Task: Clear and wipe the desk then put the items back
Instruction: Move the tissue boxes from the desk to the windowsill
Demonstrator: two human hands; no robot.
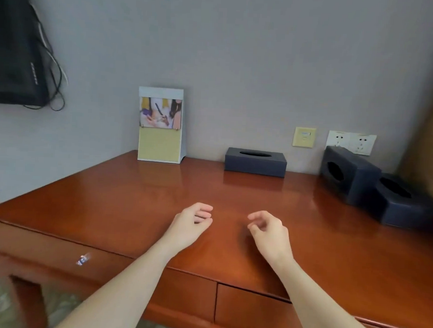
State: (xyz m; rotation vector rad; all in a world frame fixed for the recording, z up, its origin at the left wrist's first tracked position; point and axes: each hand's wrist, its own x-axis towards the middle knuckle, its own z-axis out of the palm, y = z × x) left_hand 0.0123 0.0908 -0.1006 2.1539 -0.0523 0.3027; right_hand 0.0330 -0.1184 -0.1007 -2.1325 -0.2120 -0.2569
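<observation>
Both the left hand [191,224] and the right hand [269,230] hover loosely curled and empty at centre frame above the glossy reddish wooden desk [123,196], probably ready to clear the dark flat tissue box [255,162] behind.

Desk [133,197]: photo stand [160,125], tissue boxes [255,163]

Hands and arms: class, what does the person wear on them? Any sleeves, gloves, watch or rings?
Nothing visible. The left hand and the right hand have no gloves, and no ring shows. Neither wrist carries a watch or band. Both forearms are uncovered down to the picture's lower edge: no sleeve in view.
</observation>
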